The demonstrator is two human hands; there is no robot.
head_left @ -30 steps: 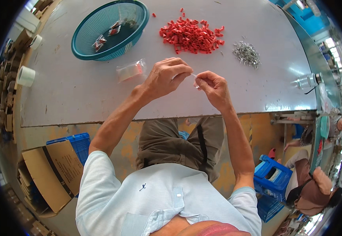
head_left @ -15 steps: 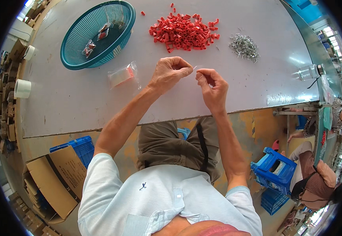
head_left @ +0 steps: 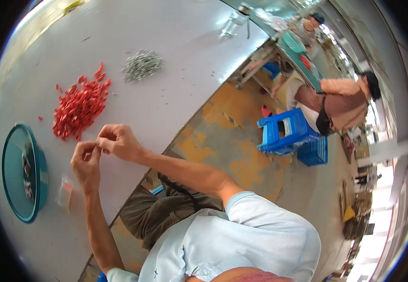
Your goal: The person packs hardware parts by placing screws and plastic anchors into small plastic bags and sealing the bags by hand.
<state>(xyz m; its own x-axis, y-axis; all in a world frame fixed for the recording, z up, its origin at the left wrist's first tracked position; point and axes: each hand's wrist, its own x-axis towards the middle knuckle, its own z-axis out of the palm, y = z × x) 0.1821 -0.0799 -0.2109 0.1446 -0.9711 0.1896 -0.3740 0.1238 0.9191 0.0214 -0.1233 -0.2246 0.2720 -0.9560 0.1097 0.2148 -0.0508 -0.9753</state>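
My left hand (head_left: 86, 165) and my right hand (head_left: 121, 144) meet fingertip to fingertip just above the table, both closed in a pinch. Whatever lies between the fingers is too small to make out. Close beyond them is a heap of short red sleeve-like pieces (head_left: 79, 109). Farther off and to the right lies a pile of small silvery metal pins (head_left: 142, 66). On the near side of my left hand a clear plastic packet (head_left: 65, 195) with a red edge rests flat. A teal mesh basket (head_left: 42, 171) at the far left holds several small wrapped packets.
A clear bottle (head_left: 232, 26) stands by the table's far edge. To the right, on the floor, are a blue plastic stool (head_left: 288, 129) and a blue crate (head_left: 313, 151). A person in brown (head_left: 347, 108) sits there; another person (head_left: 302, 30) is behind, by a green-topped table.
The view has swung to the right and tilted, so the table things appear farther left. My hands, slightly apart before with a thin clear thing at the fingertips, are now touching.
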